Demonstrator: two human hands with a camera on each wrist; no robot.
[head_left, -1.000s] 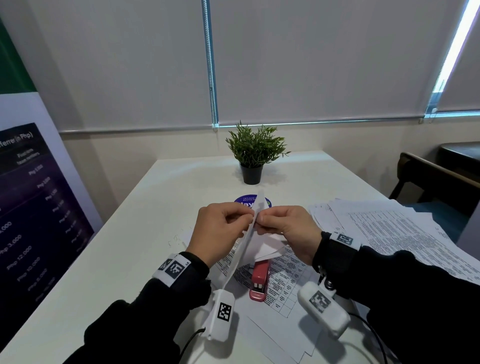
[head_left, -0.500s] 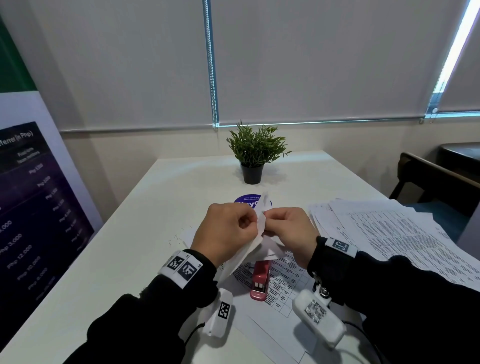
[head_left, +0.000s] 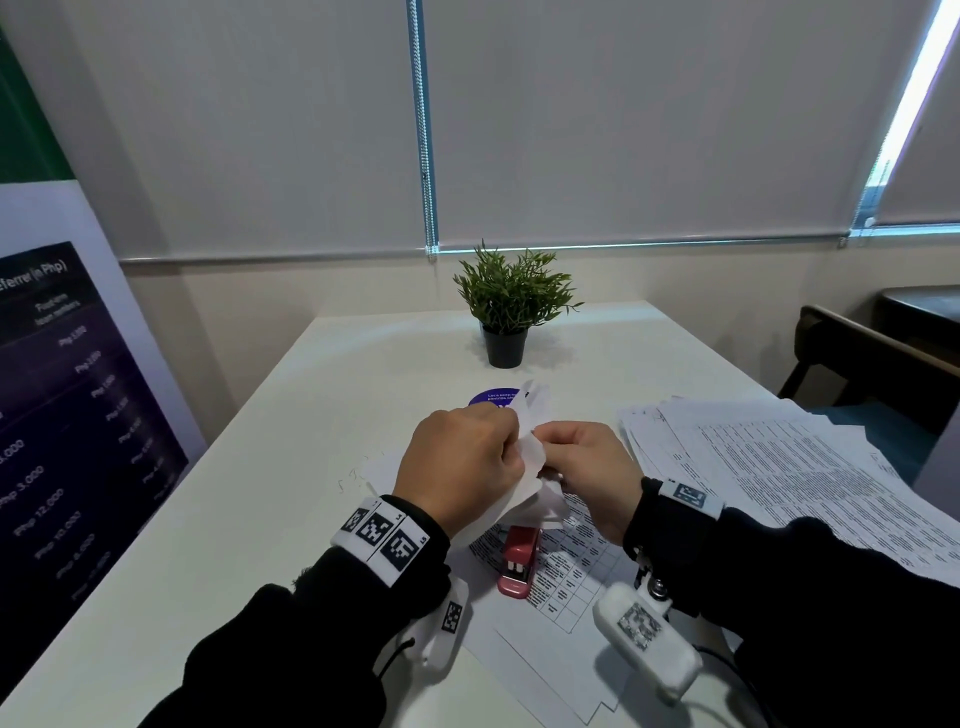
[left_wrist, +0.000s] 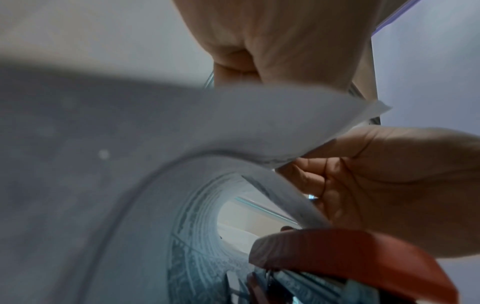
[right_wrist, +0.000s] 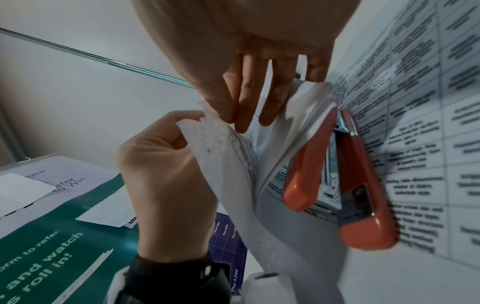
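White paper (left_wrist: 207, 127) curls in a wide, blurred arc across the frame, with faint printed lines on its inner side. The left hand (left_wrist: 280, 41) shows above it, fingertips hidden behind the sheet. The right hand (left_wrist: 389, 185) meets the paper's edge just above a red stapler (left_wrist: 363, 259).

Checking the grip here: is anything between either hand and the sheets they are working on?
Nothing visible. The left hand and right hand pinch the sheets directly at their upper corner. The red stapler lies below them on the table, not between hands and paper.

hands (head_left: 462, 462) (head_left: 592, 473) 2 | paper bundle (head_left: 532, 457) 1 | stapler (head_left: 519, 564) 1 | plant (head_left: 511, 291) 1
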